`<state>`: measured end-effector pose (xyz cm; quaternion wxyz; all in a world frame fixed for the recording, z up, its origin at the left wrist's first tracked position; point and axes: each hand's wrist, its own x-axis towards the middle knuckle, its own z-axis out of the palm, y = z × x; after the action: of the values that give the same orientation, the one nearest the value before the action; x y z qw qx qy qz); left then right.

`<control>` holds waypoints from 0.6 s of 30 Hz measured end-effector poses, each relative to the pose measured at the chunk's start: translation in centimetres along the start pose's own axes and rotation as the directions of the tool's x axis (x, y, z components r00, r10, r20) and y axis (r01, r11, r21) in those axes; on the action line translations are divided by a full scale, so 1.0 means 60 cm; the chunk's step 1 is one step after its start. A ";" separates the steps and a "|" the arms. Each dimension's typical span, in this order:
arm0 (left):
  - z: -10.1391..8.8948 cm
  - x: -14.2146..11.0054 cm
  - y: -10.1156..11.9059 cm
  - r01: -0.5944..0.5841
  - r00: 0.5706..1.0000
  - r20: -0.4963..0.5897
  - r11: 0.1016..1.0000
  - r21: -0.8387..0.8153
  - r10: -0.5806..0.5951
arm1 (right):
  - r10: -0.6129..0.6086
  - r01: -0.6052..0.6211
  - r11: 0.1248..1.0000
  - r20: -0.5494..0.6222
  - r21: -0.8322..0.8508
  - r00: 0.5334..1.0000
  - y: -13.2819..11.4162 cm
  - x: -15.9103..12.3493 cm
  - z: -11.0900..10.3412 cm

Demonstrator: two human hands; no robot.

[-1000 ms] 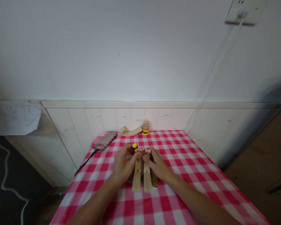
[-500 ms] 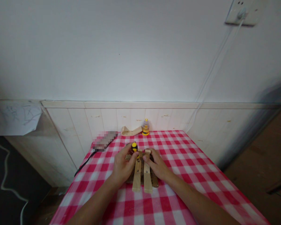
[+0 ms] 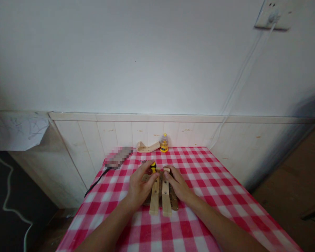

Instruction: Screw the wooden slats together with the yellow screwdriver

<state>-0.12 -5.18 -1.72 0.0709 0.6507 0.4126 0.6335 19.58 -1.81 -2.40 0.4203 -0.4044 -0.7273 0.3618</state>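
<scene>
Screwdriver (image 3: pixel 153 166): The yellow-and-black handle stood nearly upright above the far end of the left strip (image 3: pixel 154 203); from my remote seat I could not make out the tip.
Left hand (image 3: pixel 139 182): Its grip was closed about the screwdriver, making it the nearer of the two hands, with the tool's long axis running down toward the wood.
Right hand (image 3: pixel 179 184): Its grip pinched the far end of the right strip (image 3: pixel 166 201), just beside the tool but apart from it.
Dark board (image 3: pixel 175 203): It lay beneath both pale strips, set side by side on the checked counter (image 3: pixel 199 217).
Since a second earlier: I saw the handle go from facing me with its yellow cap to showing more of its side; the view shifted slightly, while both hands kept to their pieces.
Back of the counter: A curved wooden piece (image 3: pixel 147 147) sat against or just beside a clear-and-yellow container (image 3: pixel 164 143); I could not tell which. A blurred-out object (image 3: pixel 119 158) lay at left.
</scene>
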 end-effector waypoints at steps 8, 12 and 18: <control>0.000 -0.001 -0.004 0.022 1.000 0.004 1.000 -0.022 -0.022 | 0.016 -0.015 1.000 0.009 -0.022 1.000 -0.001 -0.001 -0.002; 0.002 -0.001 -0.005 0.047 0.999 0.007 0.998 -0.042 -0.047 | 0.032 -0.033 0.998 -0.005 -0.060 0.999 0.007 -0.002 0.000; 0.001 0.000 -0.003 0.032 0.999 0.024 0.998 -0.054 -0.031 | 0.025 -0.026 0.999 -0.009 -0.028 1.000 0.009 -0.003 0.006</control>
<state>-0.19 -5.02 -1.82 0.1036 0.6493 0.4045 0.6356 19.46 -1.81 -3.04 0.4132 -0.4210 -0.7251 0.3552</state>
